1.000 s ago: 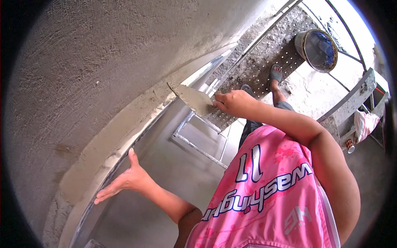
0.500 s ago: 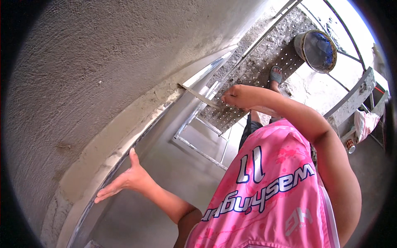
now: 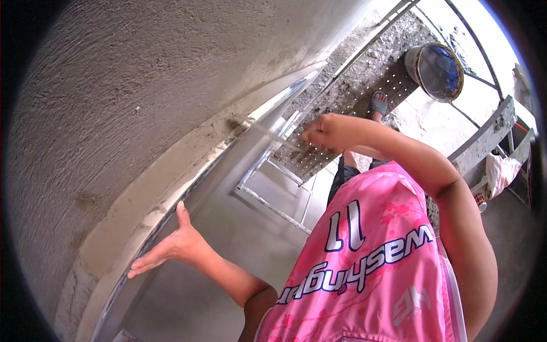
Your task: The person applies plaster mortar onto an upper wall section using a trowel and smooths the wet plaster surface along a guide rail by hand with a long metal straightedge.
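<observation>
My left hand (image 3: 171, 246) is open, fingers stretched and thumb raised, beside the long straightedge strip (image 3: 149, 239) that runs along the edge of the smooth plaster band (image 3: 134, 214). In my right hand (image 3: 323, 131), closed and smeared by motion, is a thin flat-bladed tool (image 3: 276, 137), seen nearly edge-on. Its far end reaches the lower edge of the plaster, next to a dark rough patch (image 3: 238, 124). My fingers hide its handle end.
The rough grey wall (image 3: 137, 85) rises on the left. A bucket (image 3: 436, 71) stands at the upper right, near a sandalled foot (image 3: 379, 104) on a perforated, mortar-strewn platform (image 3: 353, 94). Below is a metal frame (image 3: 273, 206); a curved grey board (image 3: 484, 134) is at right.
The tool and my right fingers have shifted slightly and are blurred now. A dark rough patch shows in the plaster at the tool's end. My left hand stays almost in place.
</observation>
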`<move>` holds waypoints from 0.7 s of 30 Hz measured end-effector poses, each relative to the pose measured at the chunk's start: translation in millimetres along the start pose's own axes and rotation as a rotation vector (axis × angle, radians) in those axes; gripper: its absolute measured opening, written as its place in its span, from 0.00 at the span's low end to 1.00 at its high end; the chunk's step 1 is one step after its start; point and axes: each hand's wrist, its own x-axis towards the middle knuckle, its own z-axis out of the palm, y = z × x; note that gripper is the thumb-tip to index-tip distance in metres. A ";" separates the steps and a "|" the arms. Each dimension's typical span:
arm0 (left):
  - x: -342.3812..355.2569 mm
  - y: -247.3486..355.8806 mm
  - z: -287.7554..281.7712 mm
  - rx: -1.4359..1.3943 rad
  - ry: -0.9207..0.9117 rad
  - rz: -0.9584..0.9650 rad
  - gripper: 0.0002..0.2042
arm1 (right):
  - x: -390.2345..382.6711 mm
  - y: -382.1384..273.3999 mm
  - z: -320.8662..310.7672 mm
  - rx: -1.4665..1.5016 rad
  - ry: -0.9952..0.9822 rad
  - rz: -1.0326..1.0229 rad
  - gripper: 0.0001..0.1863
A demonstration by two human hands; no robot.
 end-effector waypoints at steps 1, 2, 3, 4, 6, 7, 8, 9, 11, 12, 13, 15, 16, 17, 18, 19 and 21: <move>0.4 0.6 -0.1 -0.004 0.000 -0.007 0.80 | 0.7 -9.7 -7.4 0.008 -0.006 0.087 0.20; 0.3 1.4 -0.7 -0.007 0.001 -0.014 0.80 | 3.0 -14.8 -12.3 0.015 -0.012 0.174 0.20; 0.8 1.7 -1.2 -0.010 0.001 -0.021 0.80 | 8.8 -10.0 -11.9 0.000 -0.009 0.148 0.20; 1.2 1.7 -1.1 -0.008 0.003 -0.016 0.80 | 15.2 -5.9 -8.5 -0.013 -0.006 0.125 0.20; 2.3 1.4 -0.4 -0.004 0.008 -0.007 0.80 | 19.7 0.0 -5.2 -0.027 -0.007 0.099 0.20; 1.4 0.7 0.1 -0.007 0.015 -0.005 0.80 | 18.8 -9.3 -7.0 -0.033 -0.017 0.096 0.20; 1.0 0.2 1.4 -0.010 0.022 -0.003 0.80 | 18.2 -14.0 -7.7 -0.038 -0.026 0.093 0.20; 0.4 -0.5 2.2 -0.013 0.029 -0.001 0.80 | 20.8 -8.4 -3.3 -0.105 0.018 0.007 0.20; 1.6 0.6 3.1 -0.018 0.032 -0.009 0.80 | 22.7 -0.3 4.0 -0.239 0.119 -0.159 0.19; 2.2 1.1 3.3 -0.021 0.034 -0.013 0.80 | 19.6 3.5 6.2 -0.280 0.117 -0.199 0.19; 2.1 -0.1 3.4 -0.019 0.032 -0.007 0.80 | 14.3 -5.4 8.6 -0.321 0.111 -0.240 0.18; 0.8 -1.7 3.3 -0.010 0.034 0.002 0.80 | 4.1 -19.0 9.2 -0.375 0.106 -0.248 0.17; 0.9 -1.6 3.2 -0.012 0.032 0.001 0.80 | -2.2 -23.7 10.2 -0.381 0.111 -0.211 0.16; 0.6 -1.2 3.2 -0.014 0.030 0.000 0.79 | -6.2 -24.9 10.4 -0.386 0.114 -0.174 0.15; 0.5 -1.1 3.1 -0.015 0.028 -0.001 0.79 | -6.9 -19.5 8.5 -0.330 0.090 -0.203 0.16; 0.4 -1.0 2.7 -0.012 0.026 0.003 0.79 | -6.0 -10.9 3.1 -0.278 0.067 -0.235 0.17; 0.2 -1.3 1.3 -0.005 0.021 0.008 0.79 | -2.8 1.4 -3.1 -0.246 0.078 -0.220 0.17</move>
